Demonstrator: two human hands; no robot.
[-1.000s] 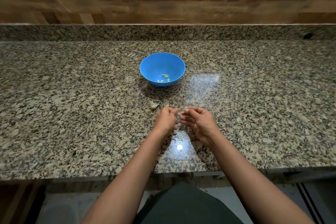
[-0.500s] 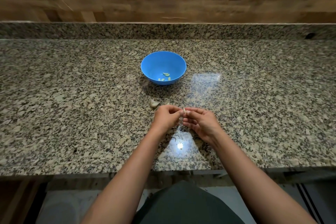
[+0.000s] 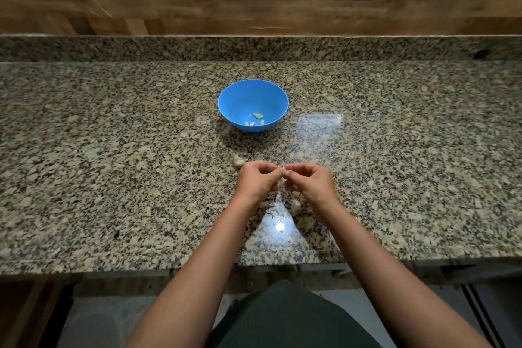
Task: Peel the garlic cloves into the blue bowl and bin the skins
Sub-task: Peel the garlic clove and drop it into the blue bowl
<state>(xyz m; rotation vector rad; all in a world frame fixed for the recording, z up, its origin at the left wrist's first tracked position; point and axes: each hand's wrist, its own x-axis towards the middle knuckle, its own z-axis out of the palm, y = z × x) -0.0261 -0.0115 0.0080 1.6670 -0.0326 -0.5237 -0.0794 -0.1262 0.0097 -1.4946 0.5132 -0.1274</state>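
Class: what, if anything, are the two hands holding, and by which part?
A garlic clove, pinched from opposite sides by fingertips of the left hand and the right hand; mostly hidden.

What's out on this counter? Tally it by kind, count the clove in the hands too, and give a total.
Blue bowl: 1
Peeled cloves in the bowl: about 4
Unpeeled clove on the counter: 1
Held clove, pinched by left hand and right hand: 1
Total: about 7; skin scraps not counted

Fingers of the left hand [image 3: 255, 180] and right hand [image 3: 308, 181] hide all but 1 pale tip of the garlic clove [image 3: 283, 169].
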